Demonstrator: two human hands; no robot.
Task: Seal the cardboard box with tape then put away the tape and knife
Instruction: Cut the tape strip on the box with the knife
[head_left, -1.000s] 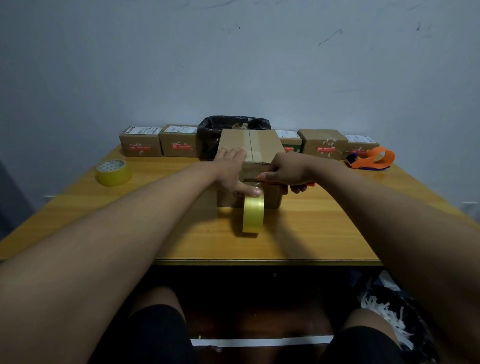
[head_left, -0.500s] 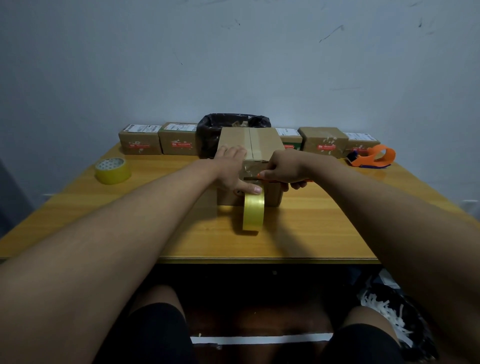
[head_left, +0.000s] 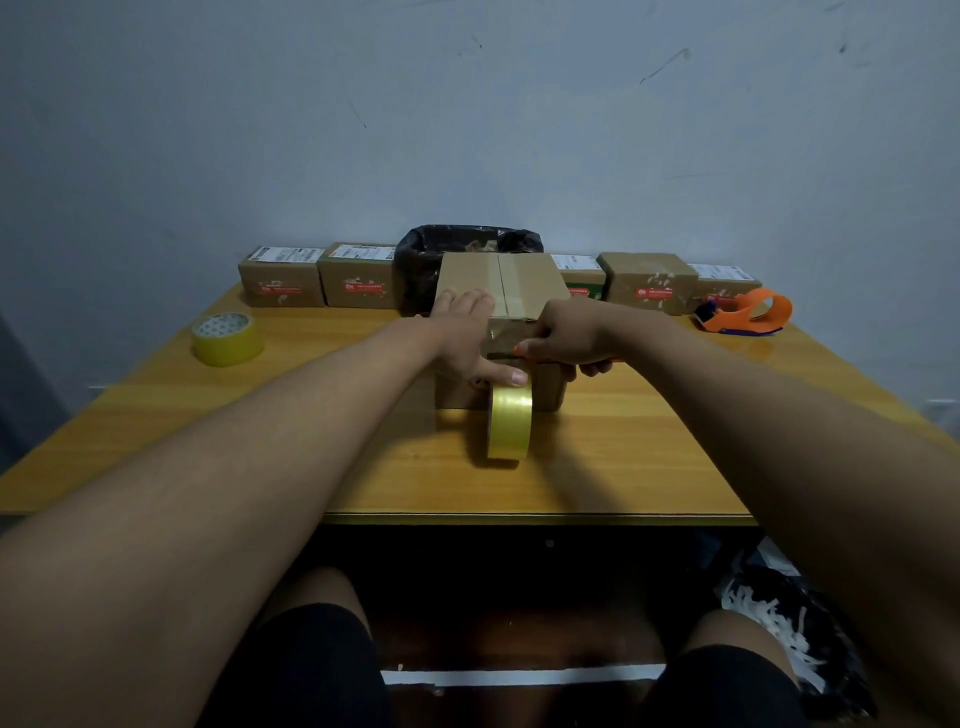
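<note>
A cardboard box (head_left: 524, 283) stands mid-table, a strip of tape running along its top seam and down its front face. A yellowish tape roll (head_left: 510, 422) stands on edge in front of it, still joined to that strip. My left hand (head_left: 467, 338) lies flat on the box's top left, its thumb pressing the tape against the front face just above the roll. My right hand (head_left: 566, 340) grips an orange knife (head_left: 511, 355), its blade held against the tape beside my left thumb. Most of the knife's handle is hidden in my fist.
A second tape roll (head_left: 227, 339) lies flat at the left. An orange tape dispenser (head_left: 748, 312) sits at the back right. Several small labelled boxes (head_left: 358, 275) line the wall, with a black-lined bin (head_left: 421, 260) behind the main box. The table's front edge (head_left: 519, 517) is near my knees.
Both hands stay on the box. My right hand with the knife has shifted slightly left along the tape. The roll has not moved.
</note>
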